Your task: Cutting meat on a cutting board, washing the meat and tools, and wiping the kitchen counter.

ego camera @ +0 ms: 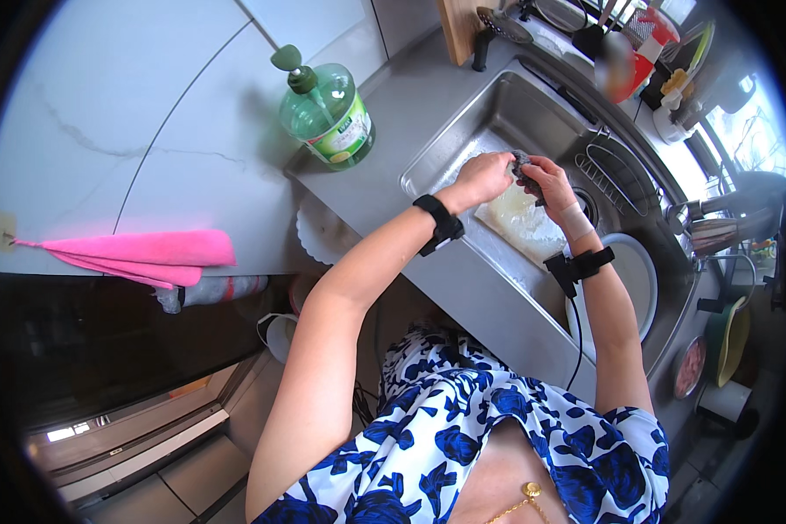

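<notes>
Over the steel sink [530, 98], my left hand [488, 178] and my right hand [549, 187] both hold a dark grey, crumpled piece of material [526, 175], which may be a cloth or scouring pad. My left fingertips pinch its upper end; the right fingers close on its side. Beneath them, a pale flat board or sheet [524, 219] lies in the sink, wet, with suds or murky water on it. A round white-rimmed basin [629, 281] sits at the sink's near right, under my right forearm.
A green pump bottle [331, 118] stands on the counter to the left. A wire rack [609, 173] is fixed inside the sink's far side, near the faucet [688, 213]. A pink cloth [144, 252] hangs at left. Bowls [727, 340] and a dish of pink food [690, 368] stand at right.
</notes>
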Demonstrator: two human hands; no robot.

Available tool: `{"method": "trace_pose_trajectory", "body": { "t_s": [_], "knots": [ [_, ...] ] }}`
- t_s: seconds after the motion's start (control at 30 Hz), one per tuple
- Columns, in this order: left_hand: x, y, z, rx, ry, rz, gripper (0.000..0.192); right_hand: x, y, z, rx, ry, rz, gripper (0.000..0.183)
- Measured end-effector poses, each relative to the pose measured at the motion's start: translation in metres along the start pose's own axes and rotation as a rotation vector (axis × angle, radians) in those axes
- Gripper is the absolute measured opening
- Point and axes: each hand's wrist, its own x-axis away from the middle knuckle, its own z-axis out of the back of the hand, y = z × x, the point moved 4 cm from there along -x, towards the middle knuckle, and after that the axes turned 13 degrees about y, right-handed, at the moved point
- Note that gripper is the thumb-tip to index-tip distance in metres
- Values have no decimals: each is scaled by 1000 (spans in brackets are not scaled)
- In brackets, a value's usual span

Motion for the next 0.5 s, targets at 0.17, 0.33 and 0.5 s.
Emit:
{"method": "trace_pose_trajectory", "body": {
  "t_s": [0.17,0.33,0.5],
  "knots": [
    [34,76,72,-133,189,-201,30,15,54,40,737,-265,88,25],
    [63,131,193,-111,522,-271,21,29,6,37,525,-40,128,26],
    [66,140,284,-143,715,-210,25,23,24,28,1000,-296,161,22]
  ]
}}
